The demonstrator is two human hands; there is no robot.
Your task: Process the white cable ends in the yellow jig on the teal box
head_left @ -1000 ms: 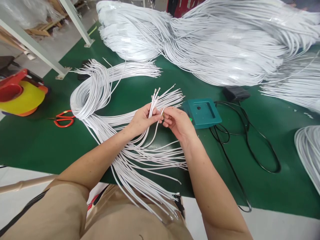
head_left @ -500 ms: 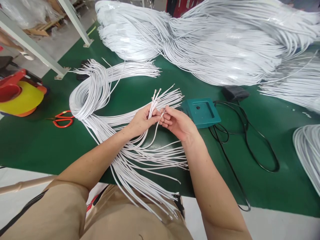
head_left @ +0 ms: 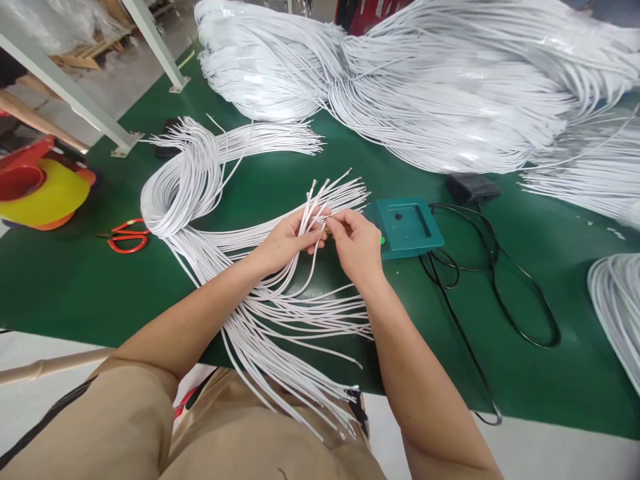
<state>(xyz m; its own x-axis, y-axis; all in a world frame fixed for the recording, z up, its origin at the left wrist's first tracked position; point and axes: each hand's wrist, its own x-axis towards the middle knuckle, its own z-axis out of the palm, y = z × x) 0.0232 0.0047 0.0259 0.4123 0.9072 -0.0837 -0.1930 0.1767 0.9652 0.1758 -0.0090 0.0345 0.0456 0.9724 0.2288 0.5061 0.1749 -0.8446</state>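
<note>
My left hand (head_left: 291,241) is closed round several white cables (head_left: 311,203), whose cut ends stick up past the thumb. Fingers bent in a pinch, my right hand (head_left: 357,243) grips the end of one white cable close beside the left thumb; its very tip is hidden by the fingers. Beneath both hands lies a looped bundle of white cables (head_left: 295,313), fanned out over the green table and hanging toward my lap. Just right of my right hand sits a teal device (head_left: 411,227) with a recessed top and a green light.
Big bundles of white cable (head_left: 450,87) cover the table's far side. Red-handled scissors (head_left: 129,237) lie at left, near a red and yellow tape dispenser (head_left: 43,183). A black cord (head_left: 500,303) loops at right, by a black box (head_left: 473,189). Another person's arm (head_left: 43,123) shows far left.
My right hand has turned over from palm-up with spread fingers to a pinch at the cable end. The device's green light now shows. My left hand stays nearly still.
</note>
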